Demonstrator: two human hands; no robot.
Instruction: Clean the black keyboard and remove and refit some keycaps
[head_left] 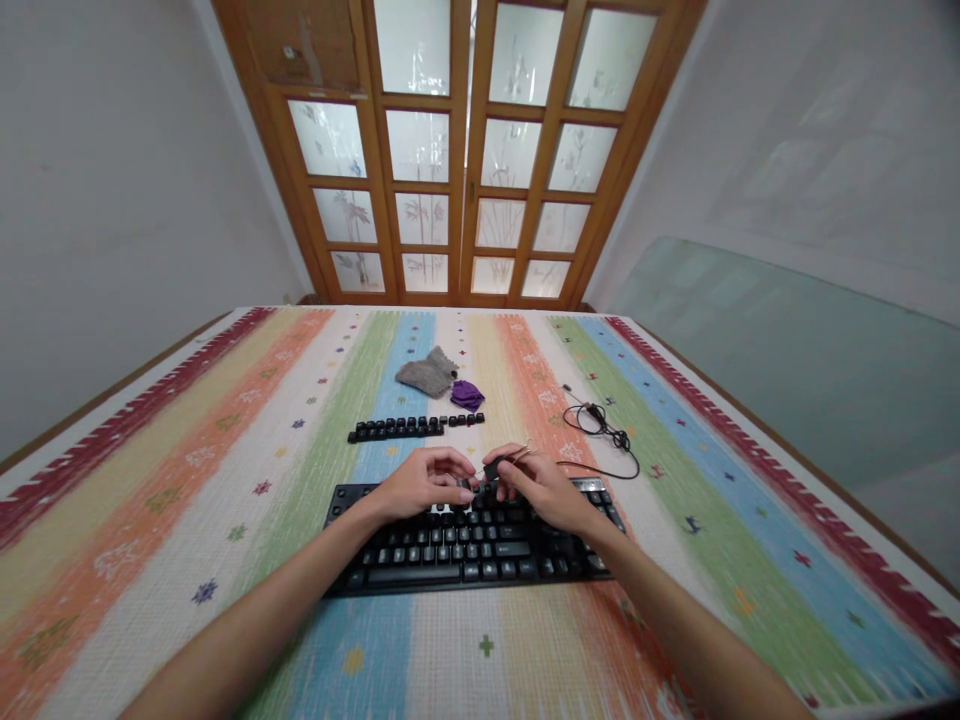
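A black keyboard [431, 575] lies in front of me, with pale bare spots in its upper rows where keycaps are off. My left hand [427, 480] is above its upper left part, thumb and fingers pinched on a small dark keycap [465, 486]. Close beside it, my right hand [541, 485] grips a keycap puller [493, 467], a small black piece with thin wires sticking out. The wires reach toward my left fingertips; whether they touch the keycap I cannot tell. Behind the keyboard, loose black keycaps [397, 428] stand in rows.
A grey cloth [429, 373] and a crumpled purple cloth [467, 396] lie beyond the loose keycaps. To the right, the keyboard's black cable [622, 440] is coiled. A striped cloth [247, 480] covers the table, with wooden glass doors [457, 190] behind it.
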